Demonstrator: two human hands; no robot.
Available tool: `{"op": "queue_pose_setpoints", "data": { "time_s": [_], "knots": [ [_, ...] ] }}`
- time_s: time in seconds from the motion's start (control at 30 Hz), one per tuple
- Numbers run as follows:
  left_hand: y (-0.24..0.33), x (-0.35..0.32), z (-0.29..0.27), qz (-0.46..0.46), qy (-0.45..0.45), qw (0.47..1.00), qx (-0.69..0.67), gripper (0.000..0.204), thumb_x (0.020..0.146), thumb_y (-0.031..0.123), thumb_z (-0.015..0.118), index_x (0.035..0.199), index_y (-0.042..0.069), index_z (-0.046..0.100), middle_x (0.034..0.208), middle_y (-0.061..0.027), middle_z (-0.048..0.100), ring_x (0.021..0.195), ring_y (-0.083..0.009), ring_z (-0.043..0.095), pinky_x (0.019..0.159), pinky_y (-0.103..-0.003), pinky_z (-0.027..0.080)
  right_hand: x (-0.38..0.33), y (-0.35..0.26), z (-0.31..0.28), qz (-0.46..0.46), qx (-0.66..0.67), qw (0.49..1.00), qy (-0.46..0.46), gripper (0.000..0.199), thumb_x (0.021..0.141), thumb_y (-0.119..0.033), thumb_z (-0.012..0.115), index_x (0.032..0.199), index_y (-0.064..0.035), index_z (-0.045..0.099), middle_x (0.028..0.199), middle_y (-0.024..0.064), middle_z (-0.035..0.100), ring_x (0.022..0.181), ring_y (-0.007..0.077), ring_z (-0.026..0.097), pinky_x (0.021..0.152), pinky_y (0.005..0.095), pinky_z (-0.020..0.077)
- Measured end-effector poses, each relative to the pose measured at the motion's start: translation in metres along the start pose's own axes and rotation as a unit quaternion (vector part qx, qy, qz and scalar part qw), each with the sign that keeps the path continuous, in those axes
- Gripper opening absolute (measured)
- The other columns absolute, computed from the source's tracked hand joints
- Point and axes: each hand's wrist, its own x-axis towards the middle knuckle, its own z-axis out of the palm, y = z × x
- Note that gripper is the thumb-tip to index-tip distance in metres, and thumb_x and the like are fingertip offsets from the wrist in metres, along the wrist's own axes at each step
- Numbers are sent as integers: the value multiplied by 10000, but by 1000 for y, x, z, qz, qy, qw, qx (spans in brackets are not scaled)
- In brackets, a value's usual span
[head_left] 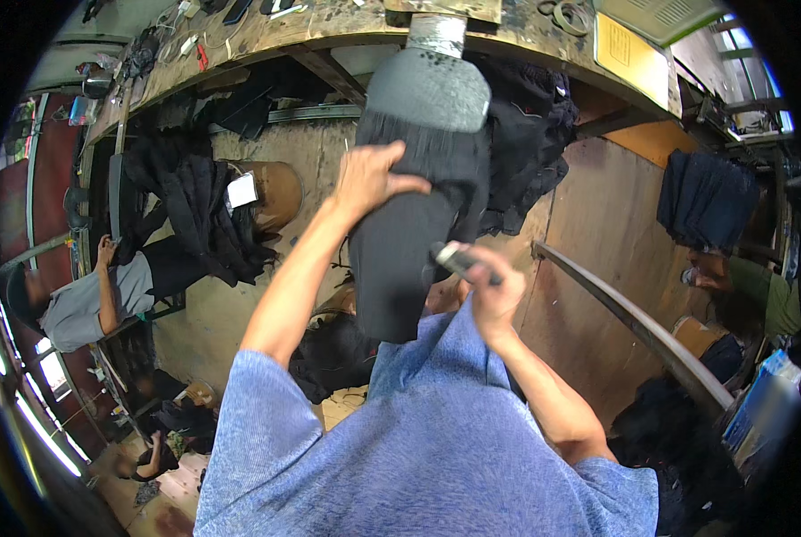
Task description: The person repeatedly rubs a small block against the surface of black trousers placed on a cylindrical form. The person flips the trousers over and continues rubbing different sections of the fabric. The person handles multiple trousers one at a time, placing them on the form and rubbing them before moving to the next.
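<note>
A black garment (399, 255), seemingly trousers, is stretched over a long padded form whose grey, worn end (429, 89) shows near the bench. My left hand (371, 179) lies on the cloth's left side, thumb and forefinger spread apart; its other fingers are partly hidden. Just right of the garment, my right hand (499, 291) grips a small dark block with a pale band (454, 259). The block's tip is at the cloth's right edge; whether it touches is hard to tell.
Ahead runs a wooden workbench (280, 40) with a yellow notebook (631, 61) and tape rolls (566, 16). Black garments (526, 152) hang behind the form. A metal rail (638, 322) slants at right. Co-workers sit at left (105, 300) and right (758, 291).
</note>
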Motion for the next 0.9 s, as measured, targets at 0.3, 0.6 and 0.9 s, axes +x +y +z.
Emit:
{"op": "queue_pose_setpoints", "data": {
  "time_s": [0.3,0.6,0.9],
  "knots": [
    [-83,85,58,112,177,978,20,836,638,874,844,663,105,515,510,-94,553,492,-359,626,466,-425,497,135,49,92,-416,-259,832,-260,443,854,-417,879,1129,-88,768,1278,112,776,1224,291,747,1095,456,599],
    [-75,84,52,87,148,985,-3,834,657,917,793,694,101,623,517,-106,603,518,-347,690,488,-451,545,-8,19,77,-106,-90,835,-532,478,800,-373,913,1142,-51,828,1233,126,811,1143,291,792,1080,441,615],
    [-77,83,58,97,171,980,11,845,663,878,829,659,100,498,534,-90,592,506,-350,645,481,-437,516,83,72,71,-265,-266,887,-268,531,752,-399,930,1183,-118,797,1286,68,802,1179,255,782,1081,423,614]
  ]
}}
